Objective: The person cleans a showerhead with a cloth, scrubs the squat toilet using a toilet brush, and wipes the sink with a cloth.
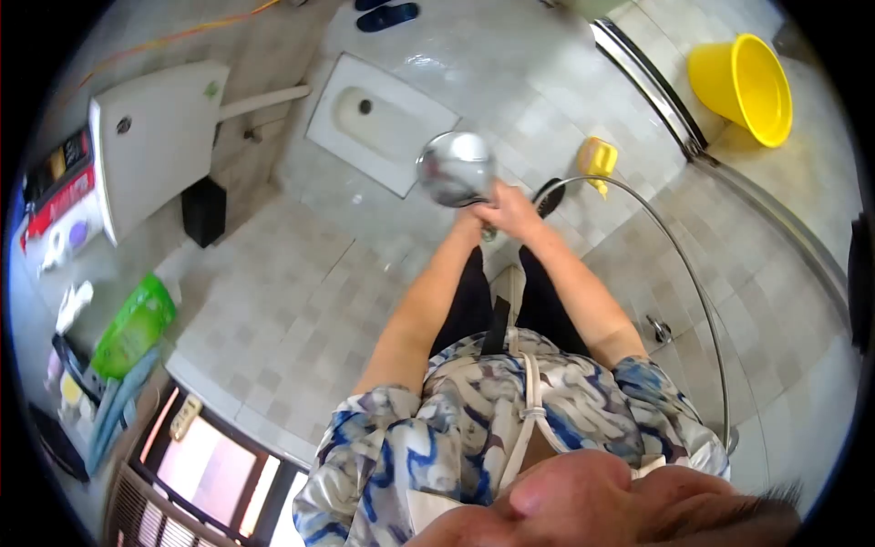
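Note:
Both of my hands are together in front of my body, wrapped round the handle of a chrome shower head [456,170]. My left hand [473,219] closes on the handle, and my right hand [510,211] overlaps it from the right. The round, shiny head points away from me, above the floor beside the squat toilet [387,137]. From near my hands, a metal shower hose [685,246] arcs to the right and back towards the wall. The fingers are partly hidden where the hands overlap. Whether water is flowing is hard to make out.
A yellow bottle [597,159] is on the tiles to the right. Beyond the curved door track [645,82] is a yellow bucket [740,89]. Dark slippers [387,16] lie at the far end. A cistern [159,137], black bin [204,211] and green basket [135,330] are left.

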The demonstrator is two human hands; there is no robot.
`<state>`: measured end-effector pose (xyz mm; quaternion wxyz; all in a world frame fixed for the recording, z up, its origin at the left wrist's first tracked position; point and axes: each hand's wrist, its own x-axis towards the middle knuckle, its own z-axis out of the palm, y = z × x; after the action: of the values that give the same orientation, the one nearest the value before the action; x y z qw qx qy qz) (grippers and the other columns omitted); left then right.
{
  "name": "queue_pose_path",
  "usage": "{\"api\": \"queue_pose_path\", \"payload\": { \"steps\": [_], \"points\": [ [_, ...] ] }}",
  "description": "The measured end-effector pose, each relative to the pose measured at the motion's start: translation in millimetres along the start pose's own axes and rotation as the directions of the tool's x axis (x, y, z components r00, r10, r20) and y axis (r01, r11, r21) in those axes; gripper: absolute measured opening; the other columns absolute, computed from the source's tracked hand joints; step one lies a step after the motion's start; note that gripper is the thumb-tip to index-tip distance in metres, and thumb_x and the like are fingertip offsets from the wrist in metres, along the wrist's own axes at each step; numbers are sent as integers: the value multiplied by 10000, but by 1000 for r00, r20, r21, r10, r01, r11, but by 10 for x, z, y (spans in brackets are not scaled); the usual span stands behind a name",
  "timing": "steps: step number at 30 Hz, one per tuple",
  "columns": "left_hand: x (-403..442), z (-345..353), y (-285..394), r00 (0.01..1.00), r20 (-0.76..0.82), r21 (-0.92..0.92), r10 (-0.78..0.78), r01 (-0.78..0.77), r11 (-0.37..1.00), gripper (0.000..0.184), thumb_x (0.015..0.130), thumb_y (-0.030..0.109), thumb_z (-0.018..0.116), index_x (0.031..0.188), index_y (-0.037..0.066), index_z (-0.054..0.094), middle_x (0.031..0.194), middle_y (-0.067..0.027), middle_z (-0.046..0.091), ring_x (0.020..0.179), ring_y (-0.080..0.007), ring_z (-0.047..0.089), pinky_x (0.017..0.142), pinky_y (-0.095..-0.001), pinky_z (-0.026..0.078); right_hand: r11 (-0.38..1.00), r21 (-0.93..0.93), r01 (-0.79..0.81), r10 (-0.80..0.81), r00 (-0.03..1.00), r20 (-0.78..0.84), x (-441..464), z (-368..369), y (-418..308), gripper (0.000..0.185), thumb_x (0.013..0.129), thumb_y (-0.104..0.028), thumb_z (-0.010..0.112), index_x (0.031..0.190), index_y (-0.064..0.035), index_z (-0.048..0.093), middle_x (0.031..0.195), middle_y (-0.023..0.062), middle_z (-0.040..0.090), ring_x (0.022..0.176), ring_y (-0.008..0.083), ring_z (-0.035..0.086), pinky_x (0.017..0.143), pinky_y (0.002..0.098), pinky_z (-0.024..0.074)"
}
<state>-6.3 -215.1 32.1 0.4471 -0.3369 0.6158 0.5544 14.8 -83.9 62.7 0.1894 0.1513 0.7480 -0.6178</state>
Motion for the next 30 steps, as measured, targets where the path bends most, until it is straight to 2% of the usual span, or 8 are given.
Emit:
{"api": "queue_pose_path", "payload": {
  "steps": [1,2,8,13,15,19,22,30],
  "points": [
    [206,-182,-211,993,100,40,68,-72,997,300,729,232,651,992,107,579,917,-20,589,782,-147,551,640,-301,447,997,31,66,-66,998,-20,6,18,-17,485,709,-376,678,958,-1,496,794,252,594,778,420,586,659,444,468],
    [193,-141,-163,984,136,-5,111,-112,994,267,750,218,631,977,85,583,913,-32,594,789,-152,560,644,-303,452,983,18,182,-178,977,-120,1,19,-14,488,714,-389,677,932,5,487,769,248,592,758,427,580,644,451,461],
    [-102,299,392,995,76,-109,62,-54,993,173,908,240,493,898,80,557,813,-58,579,678,-164,560,559,-318,464,990,53,-132,141,961,-240,-28,-335,-236,551,766,-474,639,917,28,470,760,250,593,747,418,586,646,451,461],
    [-108,504,565,945,319,113,-78,43,993,220,929,290,480,916,75,526,772,-59,562,631,-161,544,515,-313,450,984,112,-137,167,929,-330,-172,-607,-390,534,791,-468,616,933,23,461,753,244,601,751,411,595,660,449,474],
    [-141,686,528,993,115,126,41,-55,990,237,929,300,483,924,65,515,720,-43,547,557,-142,513,473,-288,424,987,10,-159,152,915,-373,-213,-639,-425,534,795,-473,607,939,19,456,749,240,603,737,410,598,656,453,478],
    [-157,879,606,989,138,212,45,-74,975,239,935,299,473,974,68,520,665,-20,519,489,-112,457,434,-257,381,976,38,-213,205,851,-483,-169,-696,-307,535,801,-468,603,943,24,448,741,230,607,725,407,602,649,456,482],
    [-96,924,677,954,298,239,-9,-66,969,246,944,296,456,1033,78,526,642,-5,496,475,-90,426,425,-233,357,957,27,-289,249,772,-584,3,-817,10,525,807,-460,597,952,19,438,731,214,615,707,389,616,630,453,491],
    [-252,1074,684,970,218,378,-109,19,926,248,931,294,479,1071,94,526,636,-3,487,473,-96,423,423,-242,356,798,198,-569,431,311,-847,-198,-1371,600,435,857,-391,547,968,7,410,719,218,615,692,385,624,607,466,494]
  ]
}}
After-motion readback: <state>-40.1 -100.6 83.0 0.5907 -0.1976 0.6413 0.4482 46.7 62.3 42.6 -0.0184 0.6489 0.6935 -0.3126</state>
